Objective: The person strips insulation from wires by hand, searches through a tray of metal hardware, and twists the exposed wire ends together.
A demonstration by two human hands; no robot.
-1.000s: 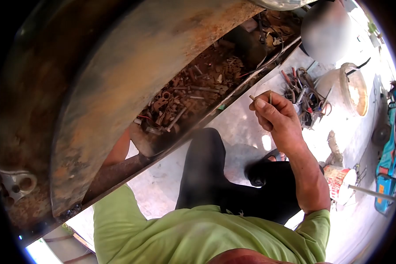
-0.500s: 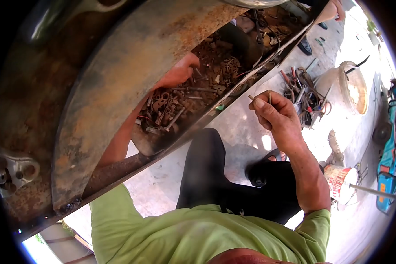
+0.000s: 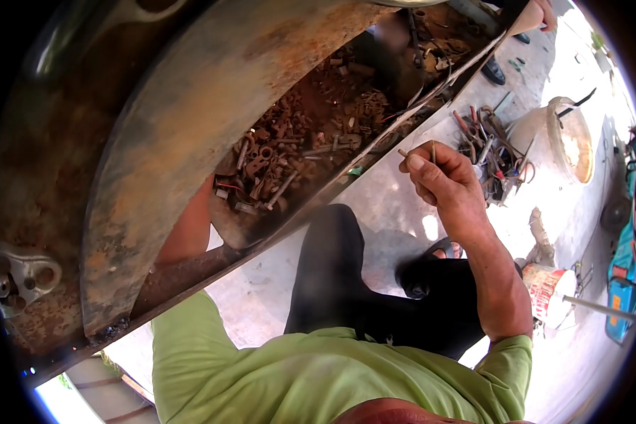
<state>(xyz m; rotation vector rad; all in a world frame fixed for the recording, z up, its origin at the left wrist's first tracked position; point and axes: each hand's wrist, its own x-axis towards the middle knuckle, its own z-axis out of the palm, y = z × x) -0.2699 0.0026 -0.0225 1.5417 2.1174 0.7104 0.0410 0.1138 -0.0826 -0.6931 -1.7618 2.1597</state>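
Observation:
My right hand (image 3: 438, 173) is closed in a pinch on a small metal pin (image 3: 403, 152), and another thin piece shows between its fingers. It is held over the pale floor, right of the rusty tray (image 3: 290, 233). My left forearm (image 3: 191, 226) reaches under the curved rusty metal plate (image 3: 184, 134), which hides my left hand. In the tray lie rusty bolts, nuts and scraps (image 3: 283, 162), with a longer bolt (image 3: 283, 189) near its front edge.
Pliers and other hand tools (image 3: 491, 152) lie on the floor beside a white bucket (image 3: 569, 141). A red-and-white tub (image 3: 548, 290) and a teal power tool (image 3: 623, 261) are at the right. Another person's hand (image 3: 545, 15) shows at the top right.
My left hand came out over the scraps half a second ago and has drawn back under the plate. Some scraps in the tray have shifted. My right hand has stayed nearly still.

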